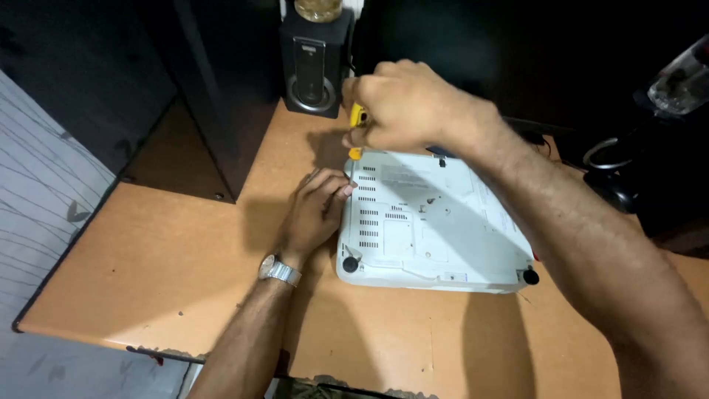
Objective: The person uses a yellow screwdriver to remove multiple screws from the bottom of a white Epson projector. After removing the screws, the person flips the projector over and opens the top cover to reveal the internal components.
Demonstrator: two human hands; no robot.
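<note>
While the left hand (316, 210) presses its fingers against the edge of the upturned white device (432, 222) on the tabletop (185, 273), the right hand (410, 103), clenched on a yellow screwdriver (357, 125), seems to be working a corner screw, which calls for steady downward pressure.

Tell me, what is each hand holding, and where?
Right hand grips a yellow screwdriver by its handle. Left hand only steadies the white device at its left edge.
</note>
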